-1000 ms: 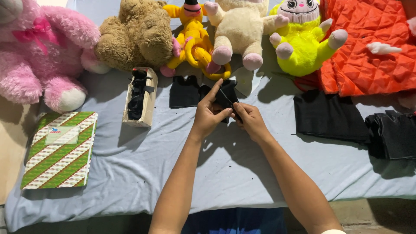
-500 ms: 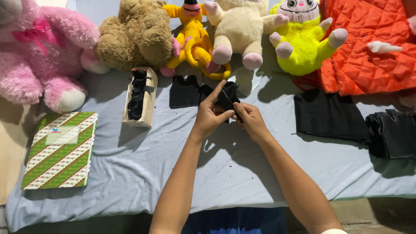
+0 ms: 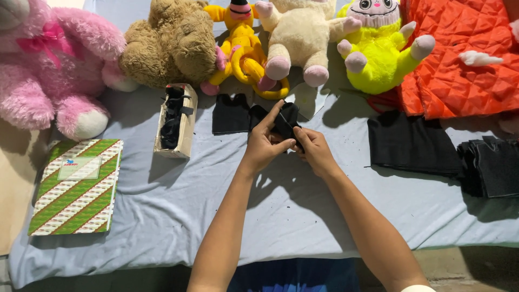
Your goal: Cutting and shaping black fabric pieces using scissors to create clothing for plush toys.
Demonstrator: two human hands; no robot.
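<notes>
Toward the far edge of the bed sheet (image 3: 162, 216), near its middle, my left hand (image 3: 265, 143) and right hand (image 3: 312, 150) meet over a small black fabric piece (image 3: 287, 120). It lies directly between them, bunched, so I cannot tell its long axis. Both hands are equally near. My left thumb and fingers pinch its near side, index finger extended along it; my right hand is closed on its right side. A flat black cloth (image 3: 231, 113) lies just left.
</notes>
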